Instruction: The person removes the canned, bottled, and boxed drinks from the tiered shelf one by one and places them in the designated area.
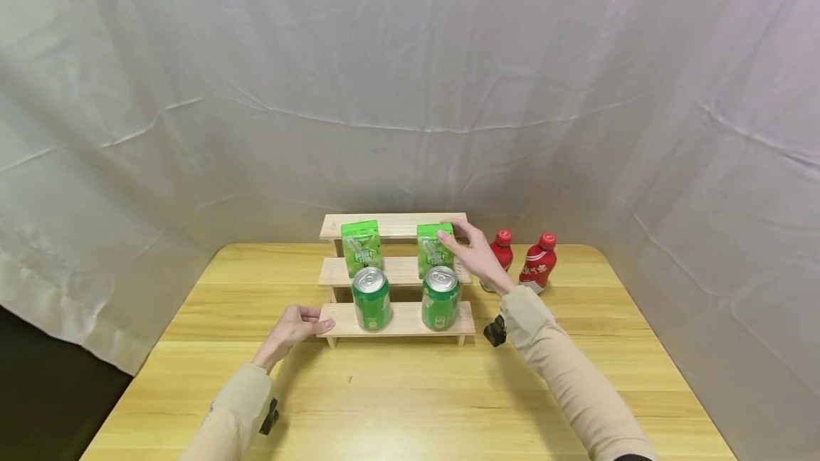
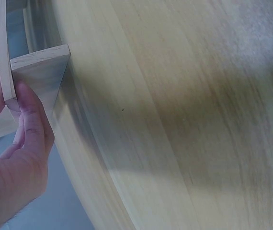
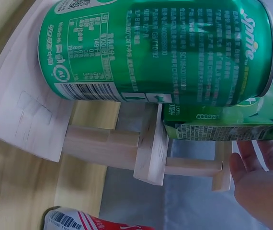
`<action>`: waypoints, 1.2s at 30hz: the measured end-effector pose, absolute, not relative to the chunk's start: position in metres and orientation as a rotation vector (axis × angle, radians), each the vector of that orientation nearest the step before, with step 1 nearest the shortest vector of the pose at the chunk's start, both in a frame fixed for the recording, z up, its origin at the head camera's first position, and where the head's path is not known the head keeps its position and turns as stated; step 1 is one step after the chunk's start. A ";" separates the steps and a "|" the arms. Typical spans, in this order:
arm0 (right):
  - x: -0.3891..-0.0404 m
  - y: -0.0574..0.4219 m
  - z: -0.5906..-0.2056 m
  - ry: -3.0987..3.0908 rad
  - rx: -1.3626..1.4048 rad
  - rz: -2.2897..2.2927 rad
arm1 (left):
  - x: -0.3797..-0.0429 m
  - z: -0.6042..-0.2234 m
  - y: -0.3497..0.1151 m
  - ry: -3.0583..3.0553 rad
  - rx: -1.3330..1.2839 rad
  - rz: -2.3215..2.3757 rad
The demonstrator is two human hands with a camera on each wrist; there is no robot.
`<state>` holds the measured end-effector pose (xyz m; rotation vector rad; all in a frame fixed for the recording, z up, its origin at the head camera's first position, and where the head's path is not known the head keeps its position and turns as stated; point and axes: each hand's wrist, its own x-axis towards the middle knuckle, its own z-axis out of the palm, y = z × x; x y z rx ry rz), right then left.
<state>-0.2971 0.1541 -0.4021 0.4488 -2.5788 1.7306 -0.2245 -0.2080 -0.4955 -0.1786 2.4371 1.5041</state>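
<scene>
A three-tier wooden step shelf (image 1: 397, 313) stands on the table. My left hand (image 1: 296, 326) pinches the left end of its lowest step, thumb on top and fingers underneath, as the left wrist view shows. On the middle step stand two green drink cartons, a left carton (image 1: 361, 247) and a right carton (image 1: 430, 251). My right hand (image 1: 472, 251) holds the right carton near its top, thumb on the front. Two green Sprite cans, a left can (image 1: 371, 304) and a right can (image 3: 155, 52), are upright on the lowest step, each in front of a carton.
Just right of the shelf are two red bottles with red caps, one nearer (image 1: 502, 247) and partly behind my right hand, the other farther right (image 1: 539, 262). A grey curtain (image 1: 410, 91) hangs behind and beside the wooden table (image 1: 397, 404).
</scene>
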 end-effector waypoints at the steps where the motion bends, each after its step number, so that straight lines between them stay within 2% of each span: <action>1: -0.297 0.154 -0.402 -2.573 0.451 1.743 | -0.225 -0.496 -0.208 2.435 -0.180 1.505; 18: -0.285 0.152 -0.407 -2.376 0.345 1.880 | -0.225 -0.499 -0.209 2.420 -0.169 1.549; 36: -0.256 0.195 -0.414 -2.134 0.230 1.854 | -0.225 -0.500 -0.210 2.434 -0.177 1.536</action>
